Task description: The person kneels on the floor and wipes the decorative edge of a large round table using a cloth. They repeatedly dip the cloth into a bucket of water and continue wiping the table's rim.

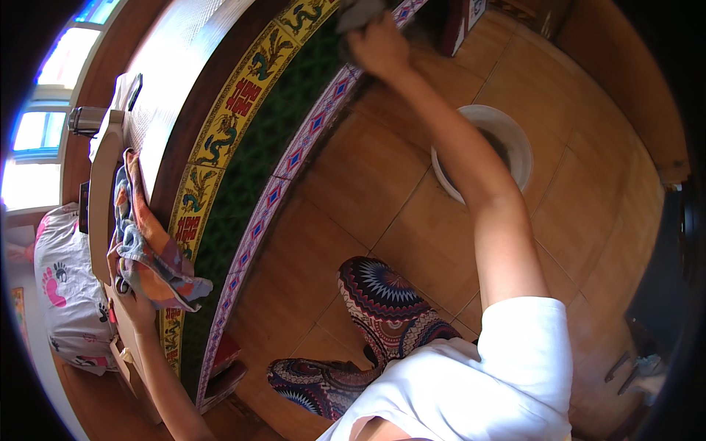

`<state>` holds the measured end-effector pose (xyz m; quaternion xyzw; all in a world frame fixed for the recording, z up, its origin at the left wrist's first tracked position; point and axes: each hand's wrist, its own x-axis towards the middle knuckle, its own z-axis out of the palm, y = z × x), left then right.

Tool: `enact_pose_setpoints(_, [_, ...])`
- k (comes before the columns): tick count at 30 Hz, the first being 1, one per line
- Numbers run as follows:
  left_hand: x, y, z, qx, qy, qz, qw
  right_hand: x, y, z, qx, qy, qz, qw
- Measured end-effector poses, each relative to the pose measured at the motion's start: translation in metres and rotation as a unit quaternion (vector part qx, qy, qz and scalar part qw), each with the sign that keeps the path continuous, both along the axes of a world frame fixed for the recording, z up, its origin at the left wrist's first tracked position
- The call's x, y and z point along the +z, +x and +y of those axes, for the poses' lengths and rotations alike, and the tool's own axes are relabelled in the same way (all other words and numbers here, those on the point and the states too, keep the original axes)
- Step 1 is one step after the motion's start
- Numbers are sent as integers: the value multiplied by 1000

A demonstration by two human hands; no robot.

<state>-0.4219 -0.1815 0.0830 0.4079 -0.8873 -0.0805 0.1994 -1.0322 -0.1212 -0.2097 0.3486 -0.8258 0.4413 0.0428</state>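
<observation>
In the head view, the grey rag (358, 13) is lying at the far end of the green band (283, 106), beneath the right hand (379, 48), while the left hand (137, 307) is resting well apart at the near left. The green band is running lengthwise from near left to far right, bending with the lens, so the right hand is sitting nearer its far end. The right fingers are closing around the rag and pressing it toward the band. The left fingers are partly hiding behind the colourful towel (151, 250), and I cannot tell whether they are pinching it or only touching it. The white bucket (521, 143) is standing on the floor (382, 198), right of the green band and partly beneath the right forearm.

Counting them: two hands are showing, along with one rag, one towel and one bucket. One yellow band (220, 132) and one diamond border (298, 162) are flanking the single green band.
</observation>
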Motion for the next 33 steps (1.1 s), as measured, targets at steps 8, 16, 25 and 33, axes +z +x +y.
enact_pose_setpoints(8, [22,-58,42,-8,-74,-37,997,-16,96,176,126,-50,-120,984])
enact_pose_setpoints(16, [13,-66,54,-74,-223,-72,969,-88,76,299,28,222,51,973])
enact_pose_setpoints(25, [-8,-189,159,-192,44,-201,959,58,314,161,390,-378,-464,700])
enact_pose_setpoints(33, [50,-134,69,-169,-215,-299,914,88,399,114,272,-414,-506,706])
